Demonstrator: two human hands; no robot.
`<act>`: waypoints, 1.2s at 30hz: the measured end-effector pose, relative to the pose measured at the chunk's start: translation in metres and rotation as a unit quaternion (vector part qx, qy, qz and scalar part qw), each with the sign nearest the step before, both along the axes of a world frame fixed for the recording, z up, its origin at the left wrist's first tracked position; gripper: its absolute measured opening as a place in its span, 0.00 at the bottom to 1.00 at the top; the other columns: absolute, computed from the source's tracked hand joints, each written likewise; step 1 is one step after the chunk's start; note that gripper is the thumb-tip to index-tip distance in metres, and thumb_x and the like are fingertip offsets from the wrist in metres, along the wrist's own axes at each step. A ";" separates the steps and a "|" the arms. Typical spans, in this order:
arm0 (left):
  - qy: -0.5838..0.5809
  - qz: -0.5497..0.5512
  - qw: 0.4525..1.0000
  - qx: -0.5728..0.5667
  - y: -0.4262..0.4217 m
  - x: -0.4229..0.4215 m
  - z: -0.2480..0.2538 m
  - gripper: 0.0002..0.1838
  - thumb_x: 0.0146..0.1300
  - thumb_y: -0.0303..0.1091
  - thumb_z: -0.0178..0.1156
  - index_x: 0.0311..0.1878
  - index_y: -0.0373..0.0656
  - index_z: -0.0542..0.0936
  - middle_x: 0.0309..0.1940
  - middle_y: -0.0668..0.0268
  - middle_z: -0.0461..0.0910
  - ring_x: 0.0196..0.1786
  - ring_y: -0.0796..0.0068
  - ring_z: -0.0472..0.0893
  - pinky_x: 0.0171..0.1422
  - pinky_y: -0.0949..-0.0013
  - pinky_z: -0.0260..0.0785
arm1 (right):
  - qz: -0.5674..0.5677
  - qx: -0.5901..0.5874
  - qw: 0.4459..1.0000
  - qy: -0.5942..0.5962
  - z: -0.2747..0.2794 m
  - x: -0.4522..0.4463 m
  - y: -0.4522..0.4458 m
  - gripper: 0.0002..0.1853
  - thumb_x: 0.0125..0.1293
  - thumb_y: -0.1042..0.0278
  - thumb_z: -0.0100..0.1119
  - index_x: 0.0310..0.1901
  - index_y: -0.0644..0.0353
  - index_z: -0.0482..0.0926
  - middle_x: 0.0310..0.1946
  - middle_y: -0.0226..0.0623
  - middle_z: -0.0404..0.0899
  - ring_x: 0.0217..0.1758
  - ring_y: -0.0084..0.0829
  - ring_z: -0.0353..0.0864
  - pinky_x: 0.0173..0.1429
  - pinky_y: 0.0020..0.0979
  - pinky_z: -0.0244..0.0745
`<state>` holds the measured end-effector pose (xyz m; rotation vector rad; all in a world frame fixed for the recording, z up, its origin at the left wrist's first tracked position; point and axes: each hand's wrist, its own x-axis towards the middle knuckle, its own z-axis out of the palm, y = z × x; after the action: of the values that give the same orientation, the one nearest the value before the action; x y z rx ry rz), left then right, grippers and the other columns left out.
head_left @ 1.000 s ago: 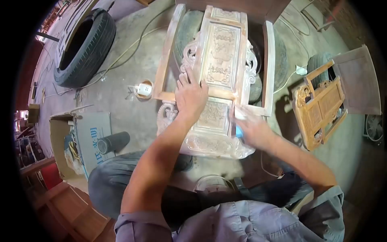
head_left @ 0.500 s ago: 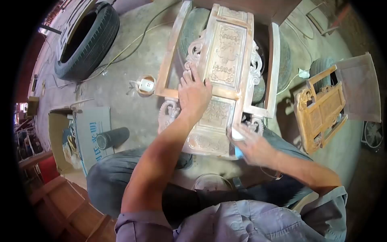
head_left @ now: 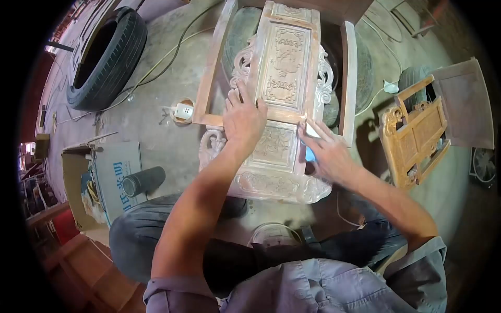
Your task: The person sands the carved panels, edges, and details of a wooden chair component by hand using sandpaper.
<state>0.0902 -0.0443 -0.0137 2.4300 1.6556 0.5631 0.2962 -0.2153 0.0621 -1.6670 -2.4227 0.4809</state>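
A carved wooden chair back (head_left: pixel 284 62), with relief panels and scrolled side pieces, lies in front of me, its lower end towards my lap. My left hand (head_left: pixel 243 117) rests palm down on its left rail, fingers stretched out near the left scrollwork. My right hand (head_left: pixel 330 151) is on the right rail beside the lower panel. Its fingers press a thin white-and-blue pad (head_left: pixel 310 154) against the wood; the hand covers most of the pad, so its exact kind is unclear.
A tyre (head_left: pixel 112 60) stands at the upper left. Below it are a white power socket (head_left: pixel 183 111), a cardboard box (head_left: pixel 125 164) and a dark cylinder (head_left: pixel 145 181). Another carved wooden chair (head_left: pixel 415 138) lies to the right, near a fan (head_left: pixel 484 166). Cables (head_left: pixel 172 57) cross the floor.
My right hand has slid up along the right rail with the pad, baring the lower right corner of the carved back. My left hand stays on the left rail. The view has shifted slightly.
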 end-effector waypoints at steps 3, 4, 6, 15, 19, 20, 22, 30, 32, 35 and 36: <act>0.008 0.011 1.000 0.016 0.005 0.000 0.002 0.45 0.74 0.50 0.61 0.83 0.27 0.61 0.60 0.40 0.77 0.59 0.43 0.81 0.66 0.48 0.76 | 0.027 0.002 1.000 0.011 0.011 -0.039 -0.060 0.48 0.52 0.74 0.70 0.80 0.66 0.69 0.67 0.61 0.81 0.78 0.57 0.76 0.81 0.54 0.71; 0.009 0.013 1.000 0.016 0.002 0.002 0.001 0.45 0.74 0.50 0.61 0.83 0.27 0.62 0.61 0.40 0.77 0.60 0.43 0.81 0.66 0.48 0.76 | 0.040 -0.008 0.999 0.008 0.009 -0.036 -0.058 0.48 0.52 0.75 0.70 0.80 0.66 0.69 0.69 0.61 0.79 0.77 0.57 0.76 0.82 0.53 0.71; -0.007 0.002 1.000 -0.011 0.003 0.001 0.004 0.44 0.76 0.49 0.59 0.84 0.28 0.60 0.62 0.33 0.76 0.63 0.38 0.80 0.67 0.45 0.77 | 0.061 -0.037 0.997 0.005 0.003 -0.025 -0.054 0.48 0.53 0.75 0.68 0.81 0.65 0.68 0.73 0.61 0.75 0.77 0.57 0.77 0.83 0.52 0.70; -0.024 -0.015 0.999 -0.023 0.004 -0.001 0.006 0.43 0.78 0.51 0.56 0.83 0.27 0.59 0.61 0.31 0.77 0.65 0.35 0.80 0.67 0.44 0.77 | 0.080 -0.029 0.996 -0.008 0.006 -0.050 -0.142 0.36 0.66 0.69 0.58 0.77 0.73 0.71 0.74 0.58 0.76 0.80 0.55 0.73 0.83 0.52 0.70; 0.001 -0.015 0.999 -0.051 0.004 -0.002 0.010 0.43 0.81 0.54 0.53 0.83 0.26 0.58 0.63 0.29 0.76 0.65 0.34 0.80 0.70 0.44 0.75 | 0.087 -0.028 0.995 -0.048 -0.010 -0.070 -0.130 0.34 0.69 0.67 0.55 0.76 0.71 0.72 0.78 0.56 0.72 0.82 0.52 0.71 0.85 0.50 0.67; -0.004 -0.027 0.998 -0.050 -0.001 -0.005 0.009 0.43 0.82 0.54 0.52 0.83 0.26 0.57 0.63 0.29 0.76 0.66 0.34 0.79 0.71 0.44 0.74 | 0.086 -0.037 0.994 -0.064 -0.009 -0.072 -0.136 0.33 0.70 0.67 0.55 0.76 0.71 0.72 0.78 0.56 0.72 0.83 0.51 0.71 0.85 0.49 0.66; -0.013 -0.057 0.998 -0.033 0.004 -0.011 0.006 0.44 0.82 0.55 0.51 0.83 0.26 0.57 0.64 0.28 0.75 0.67 0.34 0.78 0.73 0.44 0.73 | 0.096 0.009 0.991 -0.089 0.009 -0.063 -0.139 0.33 0.71 0.65 0.55 0.76 0.69 0.73 0.81 0.50 0.70 0.85 0.46 0.68 0.86 0.47 0.66; 0.114 -0.190 0.961 0.166 0.003 -0.072 0.005 0.42 0.83 0.57 0.51 0.84 0.33 0.59 0.74 0.35 0.71 0.81 0.35 0.66 0.83 0.36 0.59 | 0.046 -0.009 0.998 -0.036 -0.017 -0.102 -0.125 0.29 0.70 0.69 0.56 0.72 0.71 0.76 0.79 0.52 0.73 0.85 0.46 0.69 0.84 0.48 0.68; 0.115 -0.102 0.980 0.129 0.006 -0.098 0.013 0.43 0.81 0.59 0.53 0.86 0.38 0.57 0.75 0.37 0.70 0.85 0.38 0.61 0.84 0.33 0.55 | 0.095 0.018 0.989 -0.114 0.010 -0.077 -0.135 0.32 0.71 0.70 0.54 0.76 0.72 0.72 0.81 0.51 0.71 0.87 0.45 0.67 0.84 0.48 0.70; 0.012 0.101 0.995 0.002 0.002 -0.108 0.002 0.45 0.81 0.62 0.53 0.86 0.38 0.56 0.69 0.32 0.76 0.78 0.32 0.71 0.80 0.36 0.62 | 0.047 0.019 0.994 -0.092 -0.008 -0.092 -0.138 0.35 0.68 0.68 0.56 0.76 0.72 0.71 0.80 0.54 0.70 0.86 0.49 0.68 0.86 0.50 0.66; -0.059 0.121 0.982 -0.130 0.001 -0.107 0.009 0.46 0.80 0.63 0.54 0.86 0.38 0.56 0.67 0.29 0.78 0.75 0.30 0.74 0.79 0.37 0.65 | 0.040 0.026 0.996 -0.071 -0.009 -0.112 -0.125 0.35 0.68 0.67 0.56 0.76 0.73 0.71 0.80 0.56 0.70 0.85 0.50 0.68 0.86 0.49 0.66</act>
<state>-0.0164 -0.0435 -0.0050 1.9923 1.8568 0.4769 0.1839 -0.3407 0.0531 -1.6409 -2.5860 0.3158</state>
